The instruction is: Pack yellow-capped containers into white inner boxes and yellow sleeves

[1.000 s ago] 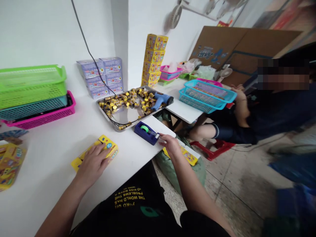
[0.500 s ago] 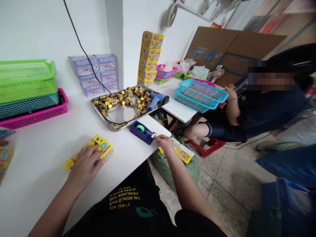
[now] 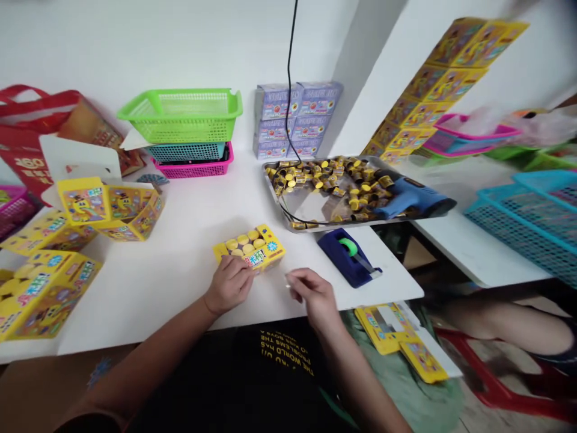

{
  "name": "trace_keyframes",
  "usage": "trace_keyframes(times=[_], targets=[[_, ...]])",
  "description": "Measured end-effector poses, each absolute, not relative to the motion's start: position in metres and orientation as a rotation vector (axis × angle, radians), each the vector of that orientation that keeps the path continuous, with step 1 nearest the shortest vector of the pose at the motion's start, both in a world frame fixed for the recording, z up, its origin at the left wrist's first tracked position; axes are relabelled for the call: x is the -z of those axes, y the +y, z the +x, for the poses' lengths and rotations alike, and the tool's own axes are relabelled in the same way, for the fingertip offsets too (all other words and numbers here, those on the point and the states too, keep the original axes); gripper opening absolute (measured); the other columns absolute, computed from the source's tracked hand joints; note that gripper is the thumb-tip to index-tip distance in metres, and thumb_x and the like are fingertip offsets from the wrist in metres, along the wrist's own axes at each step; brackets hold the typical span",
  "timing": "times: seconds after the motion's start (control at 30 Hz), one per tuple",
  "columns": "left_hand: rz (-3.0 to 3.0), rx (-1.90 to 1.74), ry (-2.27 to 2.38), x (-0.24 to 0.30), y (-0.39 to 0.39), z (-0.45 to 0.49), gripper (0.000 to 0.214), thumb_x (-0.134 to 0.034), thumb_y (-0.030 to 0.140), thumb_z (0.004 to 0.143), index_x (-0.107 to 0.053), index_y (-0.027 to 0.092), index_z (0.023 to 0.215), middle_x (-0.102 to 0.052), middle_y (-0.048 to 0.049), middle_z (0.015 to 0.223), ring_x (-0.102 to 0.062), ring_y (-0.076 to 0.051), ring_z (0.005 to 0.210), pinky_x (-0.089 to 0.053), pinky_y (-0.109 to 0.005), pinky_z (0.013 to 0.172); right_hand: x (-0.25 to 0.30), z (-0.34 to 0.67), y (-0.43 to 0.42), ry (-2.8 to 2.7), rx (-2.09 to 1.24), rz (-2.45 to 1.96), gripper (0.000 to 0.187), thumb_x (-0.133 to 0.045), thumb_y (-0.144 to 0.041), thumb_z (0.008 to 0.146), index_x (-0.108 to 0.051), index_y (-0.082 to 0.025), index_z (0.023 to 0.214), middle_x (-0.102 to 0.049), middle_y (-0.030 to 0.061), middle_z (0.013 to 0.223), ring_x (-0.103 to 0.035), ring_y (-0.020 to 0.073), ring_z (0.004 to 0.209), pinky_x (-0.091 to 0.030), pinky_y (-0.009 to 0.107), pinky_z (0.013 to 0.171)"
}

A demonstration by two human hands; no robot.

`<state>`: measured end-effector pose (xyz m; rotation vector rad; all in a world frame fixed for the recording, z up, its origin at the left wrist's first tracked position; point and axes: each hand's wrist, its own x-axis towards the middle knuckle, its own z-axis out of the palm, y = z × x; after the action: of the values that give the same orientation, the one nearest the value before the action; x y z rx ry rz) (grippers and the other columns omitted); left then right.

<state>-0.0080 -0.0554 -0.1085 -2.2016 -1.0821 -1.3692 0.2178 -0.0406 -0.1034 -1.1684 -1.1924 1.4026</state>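
My left hand point(image 3: 229, 284) grips the lower edge of a yellow blister card point(image 3: 249, 247) holding round yellow capsules, which lies on the white table point(image 3: 180, 300). My right hand point(image 3: 313, 294) is pinched just to the right of it, with a small shiny strip, probably tape, at the fingertips point(image 3: 287, 284). Beyond that hand sits a navy tape dispenser point(image 3: 349, 257) with a green roll. A metal tray point(image 3: 315, 192) behind it holds many loose gold-and-black capsules and a blue heat gun point(image 3: 412, 201).
Yellow printed card boxes point(image 3: 49, 288) lie at the table's left. Stacked green, teal and pink baskets point(image 3: 184, 126) and lilac boxes point(image 3: 293, 120) stand against the wall. Yellow cards point(image 3: 396, 340) lie below the table's front edge, near a red stool point(image 3: 487, 385) and a person's leg point(image 3: 509, 328).
The view has swung left. My right hand has left the tape dispenser and moved left toward the card. My left hand has shifted to the card's lower edge, uncovering the capsules.
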Motion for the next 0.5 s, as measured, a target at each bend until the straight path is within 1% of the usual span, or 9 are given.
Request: trace_keyframes(times=[0.07, 0.13, 0.23, 0.33, 0.4, 0.5], targets=[[-2.204, 1.37, -1.077, 0.11, -0.056, -0.007, 0.013, -0.067, 0.005, 0.09, -0.063, 0.017, 0.087, -0.066, -0.0052, 0.085, -0.062, -0.019, 0.084, -0.057, -0.034, 0.075, 0.094, 0.186, -0.034, -1.263, -1.455, -1.041, 0.032, -0.08, -0.05, 0.073, -0.07, -0.019, 0.075, -0.052, -0.0042, 0.052, -0.042, 0.0099, 0.048, -0.034, 0.024, 0.049], [-2.218, 1.366, -1.081, 0.11, -0.056, -0.008, 0.014, -0.066, 0.005, 0.091, -0.063, 0.017, 0.086, -0.066, -0.005, 0.085, -0.062, -0.019, 0.084, -0.057, -0.034, 0.075, 0.091, 0.167, -0.028, -1.322, -1.428, -0.99, 0.028, -0.078, -0.046, 0.076, -0.07, -0.019, 0.075, -0.054, -0.004, 0.056, -0.042, 0.0092, 0.049, -0.036, 0.024, 0.05], [-2.232, 1.356, -1.08, 0.11, -0.057, -0.009, 0.014, -0.065, 0.004, 0.091, -0.062, 0.017, 0.085, -0.065, -0.005, 0.085, -0.062, -0.019, 0.084, -0.057, -0.034, 0.076, 0.099, 0.157, -0.024, -1.367, -1.297, -1.026, 0.028, -0.076, -0.046, 0.077, -0.071, -0.018, 0.075, -0.061, -0.0007, 0.065, -0.044, 0.0096, 0.051, -0.038, 0.025, 0.05], [-2.235, 1.358, -1.074, 0.11, -0.058, -0.009, 0.014, -0.064, 0.004, 0.091, -0.061, 0.016, 0.085, -0.065, -0.0056, 0.084, -0.062, -0.02, 0.083, -0.057, -0.035, 0.076, 0.112, 0.156, -0.026, -1.375, -1.206, -1.085, 0.029, -0.076, -0.047, 0.078, -0.074, -0.018, 0.08, -0.067, 0.0027, 0.073, -0.049, 0.0116, 0.055, -0.04, 0.025, 0.05], [-2.234, 1.357, -1.078, 0.109, -0.058, -0.009, 0.014, -0.063, 0.005, 0.092, -0.061, 0.017, 0.085, -0.064, -0.0057, 0.084, -0.062, -0.02, 0.084, -0.057, -0.035, 0.076, 0.116, 0.156, -0.027, -1.359, -1.205, -1.097, 0.03, -0.076, -0.047, 0.077, -0.076, -0.019, 0.087, -0.067, 0.0018, 0.071, -0.05, 0.0121, 0.056, -0.041, 0.025, 0.051], [-2.227, 1.35, -1.089, 0.109, -0.058, -0.008, 0.014, -0.062, 0.006, 0.093, -0.062, 0.017, 0.085, -0.064, -0.0052, 0.083, -0.061, -0.019, 0.084, -0.056, -0.034, 0.075, 0.115, 0.155, -0.026, -1.341, -1.25, -1.088, 0.041, -0.078, -0.045, 0.076, -0.075, -0.019, 0.108, -0.06, -0.0041, 0.064, -0.048, 0.0116, 0.053, -0.043, 0.027, 0.054]])
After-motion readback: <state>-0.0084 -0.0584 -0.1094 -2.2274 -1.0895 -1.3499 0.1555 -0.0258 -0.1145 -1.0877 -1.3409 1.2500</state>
